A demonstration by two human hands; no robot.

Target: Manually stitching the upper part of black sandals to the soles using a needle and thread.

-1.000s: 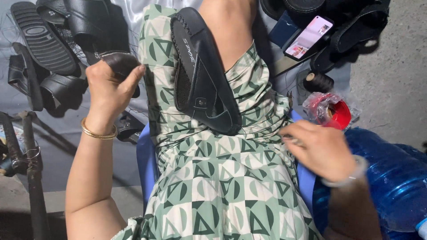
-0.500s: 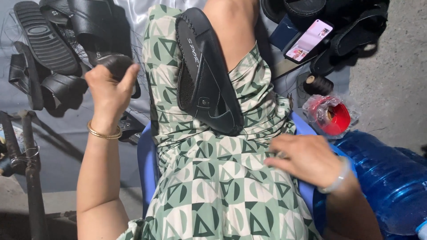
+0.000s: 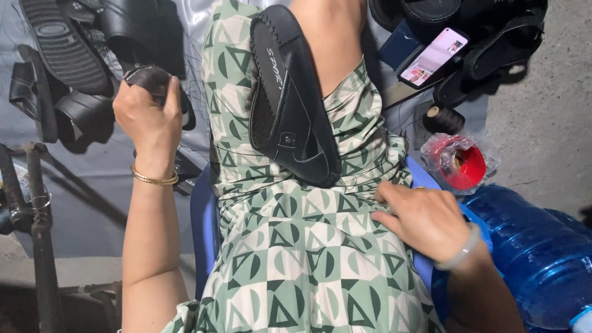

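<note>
- Since a moment ago, the right hand [image 3: 425,219] has slid lower down the lap and now rests with fingers loosely curled on the green patterned dress [image 3: 296,259], just below the heel of the sandal; whether it pinches anything I cannot tell.
- Left hand [image 3: 148,120] has kept its place out to the side, raised and closed in a fist around a dark rounded object [image 3: 148,77] that I cannot name; a gold bangle [image 3: 154,179] circles the wrist.
- Fine dark threads run across the dress between the two hands, too thin to follow fully.
- Black sandal [image 3: 290,98] lies lengthwise on the lap along the thigh, sole side down, white lettering on its insole, touching neither hand.
- Beyond the left hand, on the grey floor cloth [image 3: 92,203], lie more black sandals and a ridged shoe sole [image 3: 61,43].
- By the right knee: a phone [image 3: 433,57] with a lit pinkish screen, leaning on dark footwear; a black thread spool [image 3: 443,119] just below it; a red round container in clear plastic wrap [image 3: 459,163] beside the spool.
- Large blue water bottle [image 3: 530,253] lies on its side, right against the right forearm.
- Blue plastic chair [image 3: 202,228] shows at both edges of the dress.
- Dark metal stand [image 3: 37,222] rises at the far left.
</note>
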